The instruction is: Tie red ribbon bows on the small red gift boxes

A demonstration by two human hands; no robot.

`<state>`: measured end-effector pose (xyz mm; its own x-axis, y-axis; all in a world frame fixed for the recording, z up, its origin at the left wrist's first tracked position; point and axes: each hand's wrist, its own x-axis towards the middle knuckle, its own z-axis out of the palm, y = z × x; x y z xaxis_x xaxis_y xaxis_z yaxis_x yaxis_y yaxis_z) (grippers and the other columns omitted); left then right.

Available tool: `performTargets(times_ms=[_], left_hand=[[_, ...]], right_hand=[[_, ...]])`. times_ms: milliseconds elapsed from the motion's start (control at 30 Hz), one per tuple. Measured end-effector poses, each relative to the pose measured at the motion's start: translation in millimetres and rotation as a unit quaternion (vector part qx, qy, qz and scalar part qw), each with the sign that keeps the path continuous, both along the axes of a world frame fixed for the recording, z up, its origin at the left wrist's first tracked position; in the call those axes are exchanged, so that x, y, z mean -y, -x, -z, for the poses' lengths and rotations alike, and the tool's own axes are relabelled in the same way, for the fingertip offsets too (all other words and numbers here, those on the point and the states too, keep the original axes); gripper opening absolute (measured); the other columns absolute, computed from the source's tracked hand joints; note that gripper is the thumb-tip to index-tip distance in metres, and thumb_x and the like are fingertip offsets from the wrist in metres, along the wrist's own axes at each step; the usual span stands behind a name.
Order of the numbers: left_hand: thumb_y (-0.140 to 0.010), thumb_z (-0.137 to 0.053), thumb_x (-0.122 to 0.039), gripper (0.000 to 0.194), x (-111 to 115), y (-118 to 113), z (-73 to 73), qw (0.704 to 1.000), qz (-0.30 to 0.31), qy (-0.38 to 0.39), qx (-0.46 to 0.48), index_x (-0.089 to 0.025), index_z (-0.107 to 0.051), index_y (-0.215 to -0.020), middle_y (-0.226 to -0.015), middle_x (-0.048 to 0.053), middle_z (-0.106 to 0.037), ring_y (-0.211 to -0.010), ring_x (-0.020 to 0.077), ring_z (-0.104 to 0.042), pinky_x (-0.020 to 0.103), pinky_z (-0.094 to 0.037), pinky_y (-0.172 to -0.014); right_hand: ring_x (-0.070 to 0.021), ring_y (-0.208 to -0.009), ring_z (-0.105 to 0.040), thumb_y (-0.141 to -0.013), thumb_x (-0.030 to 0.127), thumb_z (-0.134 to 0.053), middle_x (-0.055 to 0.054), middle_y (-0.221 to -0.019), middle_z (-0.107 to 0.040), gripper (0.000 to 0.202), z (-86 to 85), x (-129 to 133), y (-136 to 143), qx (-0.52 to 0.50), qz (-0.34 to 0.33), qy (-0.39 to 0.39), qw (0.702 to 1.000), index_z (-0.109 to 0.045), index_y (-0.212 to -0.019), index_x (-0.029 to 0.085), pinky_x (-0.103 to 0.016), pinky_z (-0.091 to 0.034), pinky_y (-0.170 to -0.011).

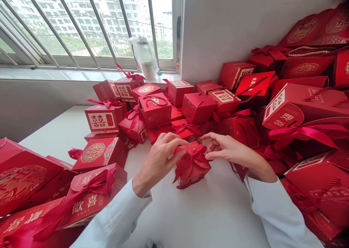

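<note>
A small red gift box (192,168) with a red ribbon bow (192,156) on its top stands on the white table (201,215), in front of me. My left hand (163,157) is at the box's left side, its thumb and index finger closed at the ribbon's left loop. On the right side, my right hand (227,150) has its fingers curved and apart, with the thumb close to the right edge of the bow. The box's far side is partly hidden by the ribbon and fingers.
Many red boxes with ribbons are piled behind and at the right (305,106). More red boxes (92,197) lie at the left. A plastic-wrapped cup (147,60) stands on the windowsill (89,74) by the barred window.
</note>
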<state>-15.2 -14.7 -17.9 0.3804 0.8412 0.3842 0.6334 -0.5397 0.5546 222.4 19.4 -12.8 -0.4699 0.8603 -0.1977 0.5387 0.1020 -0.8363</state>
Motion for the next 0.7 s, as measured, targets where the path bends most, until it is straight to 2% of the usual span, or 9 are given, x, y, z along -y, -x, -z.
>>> performTargets(times_ms=[67,100,233,333,467,567,700], left_hand=[[-0.091,-0.052,-0.025,0.017,3.0,-5.5,0.7,0.997,0.069,-0.037,-0.024,-0.025,-0.068,-0.096,-0.094,0.002,-0.066,-0.092,0.0181,-0.05,0.03,-0.045,-0.079],[-0.091,-0.051,-0.024,0.018,4.2,-7.9,1.9,0.995,0.084,-0.045,-0.034,-0.025,-0.069,-0.095,-0.091,0.002,-0.067,-0.091,0.0184,-0.05,0.031,-0.045,-0.08],[-0.091,-0.051,-0.019,0.018,6.1,-11.9,6.8,0.996,0.054,-0.042,-0.058,-0.021,-0.068,-0.094,-0.087,0.003,-0.068,-0.087,0.0189,-0.05,0.033,-0.045,-0.078],[-0.09,-0.052,-0.018,0.017,6.0,-11.2,8.4,0.995,0.056,-0.034,-0.074,-0.022,-0.069,-0.093,-0.085,0.003,-0.068,-0.087,0.019,-0.05,0.034,-0.044,-0.079],[-0.09,-0.051,-0.019,0.018,6.5,-11.8,9.8,0.995,0.052,-0.019,-0.089,-0.023,-0.069,-0.092,-0.085,0.002,-0.067,-0.088,0.0192,-0.049,0.036,-0.043,-0.083],[-0.09,-0.051,-0.018,0.019,7.5,-12.6,9.2,0.996,0.045,0.005,-0.08,-0.023,-0.069,-0.093,-0.085,0.002,-0.065,-0.087,0.0186,-0.05,0.033,-0.044,-0.079],[-0.089,-0.052,-0.016,0.02,8.2,-9.7,4.7,0.998,0.033,0.011,-0.044,-0.025,-0.067,-0.098,-0.092,0.002,-0.063,-0.089,0.0165,-0.051,0.029,-0.044,-0.08]], right_hand=[[-0.0175,-0.07,-0.058,-0.072,0.027,-0.066,0.001,-0.076,-0.063,0.032,-2.2,2.9,-2.7,-0.002,-0.008,-0.009,1.0,-0.054,-0.101,0.024,-0.027,-0.043,-0.059],[-0.0164,-0.068,-0.057,-0.071,0.024,-0.065,0.002,-0.075,-0.062,0.027,-3.6,5.2,-3.2,0.001,-0.014,-0.017,1.0,-0.053,-0.095,0.024,-0.026,-0.042,-0.058],[-0.0136,-0.065,-0.049,-0.071,0.015,-0.059,0.005,-0.07,-0.054,0.018,-11.7,17.9,1.5,0.04,-0.053,-0.077,0.995,-0.047,-0.081,0.023,-0.024,-0.036,-0.056],[-0.0116,-0.061,-0.043,-0.071,0.011,-0.054,0.005,-0.066,-0.049,0.014,-19.6,27.2,7.9,0.082,-0.092,-0.108,0.987,-0.045,-0.074,0.021,-0.023,-0.032,-0.054],[-0.0101,-0.058,-0.044,-0.068,0.008,-0.053,0.005,-0.063,-0.051,0.012,-24.9,34.3,12.7,0.157,-0.134,-0.091,0.974,-0.05,-0.07,0.019,-0.021,-0.03,-0.053],[-0.0102,-0.056,-0.047,-0.067,0.008,-0.056,0.005,-0.061,-0.056,0.01,-24.3,36.7,12.8,0.22,-0.173,-0.073,0.957,-0.056,-0.066,0.019,-0.021,-0.029,-0.052],[-0.0108,-0.056,-0.051,-0.074,0.021,-0.062,0.004,-0.061,-0.061,0.005,-28.2,40.2,5.4,0.206,-0.206,-0.051,0.955,-0.066,-0.072,0.02,-0.021,-0.032,-0.054]])
